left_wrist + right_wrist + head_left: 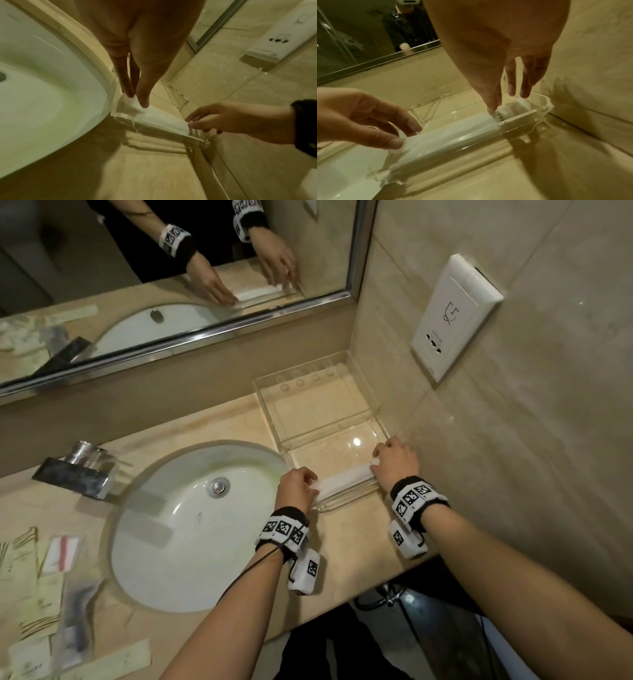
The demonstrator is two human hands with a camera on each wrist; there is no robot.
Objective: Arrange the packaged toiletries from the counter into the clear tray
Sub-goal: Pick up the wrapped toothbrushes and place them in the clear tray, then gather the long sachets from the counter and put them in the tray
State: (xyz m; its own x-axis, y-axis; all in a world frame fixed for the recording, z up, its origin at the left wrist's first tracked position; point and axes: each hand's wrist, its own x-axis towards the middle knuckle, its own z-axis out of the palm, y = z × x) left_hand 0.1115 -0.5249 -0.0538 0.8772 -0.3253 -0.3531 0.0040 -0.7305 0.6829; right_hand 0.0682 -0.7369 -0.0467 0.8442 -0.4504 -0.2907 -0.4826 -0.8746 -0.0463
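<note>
The clear tray (274, 419) stands at the far right corner of the worktop (212, 429), against the side wall and just right of the sink (154, 542). A long white packet (346, 478) lies inside it along the near wall, in the narrow front compartment. The left hand (296, 486) pinches the packet's left end with thumb & fingertips (143, 102); the right hand (395, 462) presses on the right end with thumb (493, 108), other fingers straight and loose above the tray (not curled round anything). More packets (37, 587), pale green w/ some clear ones, lie at the near left edge of the worktop, well apart from the tray. The tap (78, 474) is behind the sink, left side
</note>
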